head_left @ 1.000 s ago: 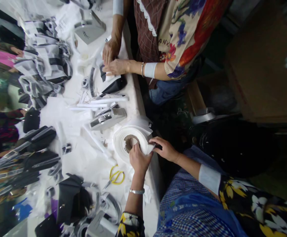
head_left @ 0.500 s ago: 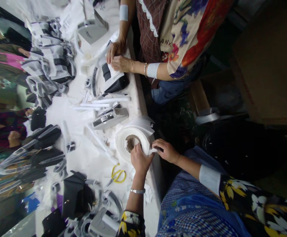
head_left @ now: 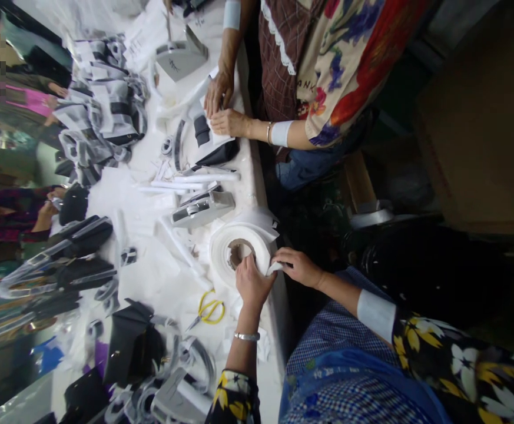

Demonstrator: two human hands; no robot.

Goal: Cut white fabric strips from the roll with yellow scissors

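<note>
A thick roll of white strip material (head_left: 222, 259) with a brown cardboard core lies at the table's edge. My left hand (head_left: 252, 281) grips its near side, fingertips at the core and thumb toward the outer rim. Between the fingertips of my right hand (head_left: 298, 268) is pinched the loose white end of the strip (head_left: 275, 268), just off the roll's right side. Yellow-handled scissors (head_left: 211, 309) rest on the table, left of my left wrist. A clear-looking sheet or film (head_left: 259, 222) sits under or behind the roll.
A grey-and-white boxy piece (head_left: 204, 209) and white tubes (head_left: 208, 176) lie beyond the roll. A co-worker's hands (head_left: 224, 118) press a white-wrapped dark item there. Wrapped black bags (head_left: 135, 341) and grey parts crowd the left; other people work across the table.
The view has shifted slightly, moving the table items a little rightward at the top. My hands keep the same hold on the roll and its loose end.
</note>
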